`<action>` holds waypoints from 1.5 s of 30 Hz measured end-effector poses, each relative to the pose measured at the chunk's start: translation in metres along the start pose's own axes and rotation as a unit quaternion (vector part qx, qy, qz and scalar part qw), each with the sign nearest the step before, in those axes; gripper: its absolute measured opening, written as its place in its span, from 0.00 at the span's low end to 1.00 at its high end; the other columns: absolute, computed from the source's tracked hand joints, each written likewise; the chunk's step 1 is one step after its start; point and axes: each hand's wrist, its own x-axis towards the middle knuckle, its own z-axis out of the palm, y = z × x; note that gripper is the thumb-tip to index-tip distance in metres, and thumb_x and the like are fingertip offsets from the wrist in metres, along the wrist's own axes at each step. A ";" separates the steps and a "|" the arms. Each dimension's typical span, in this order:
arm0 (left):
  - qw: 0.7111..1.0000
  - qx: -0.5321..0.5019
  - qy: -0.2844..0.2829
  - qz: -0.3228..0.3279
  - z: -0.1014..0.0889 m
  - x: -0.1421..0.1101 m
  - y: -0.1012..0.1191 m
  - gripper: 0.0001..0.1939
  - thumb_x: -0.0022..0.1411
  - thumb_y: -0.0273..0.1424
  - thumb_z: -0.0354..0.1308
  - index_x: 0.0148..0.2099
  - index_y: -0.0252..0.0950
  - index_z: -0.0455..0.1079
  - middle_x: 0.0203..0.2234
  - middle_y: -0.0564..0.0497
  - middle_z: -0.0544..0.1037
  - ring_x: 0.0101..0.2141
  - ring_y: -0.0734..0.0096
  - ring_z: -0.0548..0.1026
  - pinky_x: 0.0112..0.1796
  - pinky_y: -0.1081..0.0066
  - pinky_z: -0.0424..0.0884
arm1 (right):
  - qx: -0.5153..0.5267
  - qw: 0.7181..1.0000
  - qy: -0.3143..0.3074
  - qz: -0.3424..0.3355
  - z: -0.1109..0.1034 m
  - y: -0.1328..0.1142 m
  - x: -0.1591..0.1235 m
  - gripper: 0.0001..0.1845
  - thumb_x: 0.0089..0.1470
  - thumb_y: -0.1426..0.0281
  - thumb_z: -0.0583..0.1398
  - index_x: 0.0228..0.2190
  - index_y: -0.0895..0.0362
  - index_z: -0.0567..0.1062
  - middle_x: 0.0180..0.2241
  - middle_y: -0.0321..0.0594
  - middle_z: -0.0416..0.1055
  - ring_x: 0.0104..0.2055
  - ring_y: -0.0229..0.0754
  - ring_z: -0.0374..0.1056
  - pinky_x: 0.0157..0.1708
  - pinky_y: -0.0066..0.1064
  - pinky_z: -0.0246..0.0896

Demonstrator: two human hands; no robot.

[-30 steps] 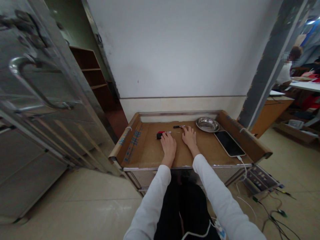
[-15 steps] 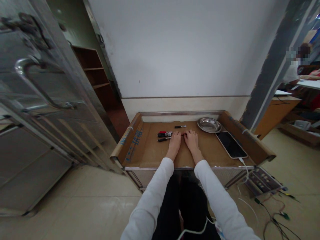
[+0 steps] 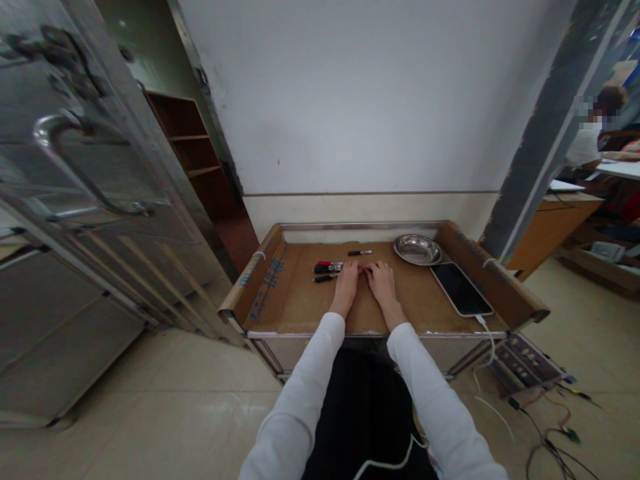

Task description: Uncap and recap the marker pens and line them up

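My left hand (image 3: 347,283) and my right hand (image 3: 382,283) rest close together over the cardboard-lined tray (image 3: 310,317). Their curled fingertips almost meet, pinched around something small that I cannot make out. To the left of my left hand lies a group of slim pen-like sticks (image 3: 327,269), black and red with silvery ends; my fingers hide their right ends. A single black pen-like stick (image 3: 324,278) lies just below them, partly covered by the same hand. Farther back, another black pen-like stick (image 3: 360,253) lies alone.
A shiny round metal dish (image 3: 418,250) stands at the tray's back right, with a phone (image 3: 462,289) on a white cable in front of it. A metal door (image 3: 115,167) is at left. Loose wires (image 3: 555,437) trail on the floor at right, where a person sits farther off.
Both hands stay nearly in place, with their fingertips drawn slightly closer together. The pen-like sticks, dish and phone lie as before; the view has shifted a little.
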 end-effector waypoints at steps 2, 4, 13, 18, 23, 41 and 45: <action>1.000 0.014 0.007 0.007 0.000 0.000 0.000 0.07 0.66 0.25 0.49 0.42 0.33 0.67 0.41 0.45 0.75 0.44 0.68 0.72 0.45 0.68 0.67 | 0.000 1.000 -0.001 -0.001 0.000 0.000 0.000 0.13 0.61 0.70 0.50 0.41 0.56 0.74 0.43 0.46 0.70 0.47 0.46 0.61 0.44 0.34 0.53; 0.999 0.038 0.014 0.014 0.000 0.000 0.000 0.07 0.65 0.24 0.49 0.42 0.33 0.68 0.40 0.45 0.76 0.44 0.66 0.72 0.46 0.66 0.66 | 0.000 1.000 -0.004 -0.002 0.000 0.000 0.001 0.14 0.62 0.70 0.50 0.41 0.56 0.74 0.43 0.46 0.70 0.48 0.46 0.61 0.44 0.34 0.53; 1.000 -0.017 -0.005 0.007 -0.002 0.000 0.001 0.06 0.64 0.24 0.50 0.41 0.34 0.68 0.40 0.46 0.76 0.43 0.69 0.72 0.45 0.68 0.68 | 0.024 1.000 -0.012 -0.015 0.001 0.003 0.003 0.14 0.61 0.70 0.50 0.42 0.56 0.75 0.43 0.46 0.70 0.46 0.45 0.62 0.45 0.33 0.54; 0.999 -0.026 -0.006 0.020 -0.001 0.003 0.001 0.11 0.66 0.22 0.44 0.45 0.34 0.66 0.44 0.45 0.73 0.45 0.70 0.72 0.46 0.70 0.68 | 0.055 0.998 -0.007 -0.024 0.007 0.007 0.006 0.14 0.60 0.72 0.51 0.42 0.57 0.76 0.42 0.46 0.70 0.46 0.45 0.61 0.46 0.33 0.54; 0.999 0.040 0.009 0.022 0.000 0.000 0.004 0.17 0.65 0.19 0.41 0.53 0.32 0.61 0.49 0.41 0.70 0.47 0.70 0.72 0.45 0.73 0.68 | 0.066 0.998 0.002 -0.015 0.008 0.007 0.006 0.14 0.60 0.70 0.52 0.40 0.56 0.77 0.40 0.45 0.69 0.44 0.45 0.61 0.46 0.33 0.54; 0.982 0.109 0.001 0.154 0.016 0.025 0.009 0.15 0.66 0.26 0.44 0.50 0.31 0.68 0.44 0.41 0.74 0.46 0.62 0.71 0.50 0.64 0.65 | 0.144 0.956 0.252 0.035 -0.004 0.002 -0.013 0.19 0.63 0.63 0.49 0.38 0.56 0.78 0.38 0.45 0.67 0.40 0.43 0.62 0.44 0.35 0.57; 0.986 0.082 0.045 0.139 0.016 0.020 0.007 0.16 0.66 0.28 0.47 0.54 0.32 0.65 0.49 0.41 0.71 0.50 0.62 0.68 0.52 0.63 0.63 | 0.195 0.946 0.257 0.017 -0.007 0.001 -0.018 0.20 0.62 0.62 0.49 0.38 0.56 0.78 0.37 0.45 0.67 0.40 0.42 0.62 0.45 0.34 0.58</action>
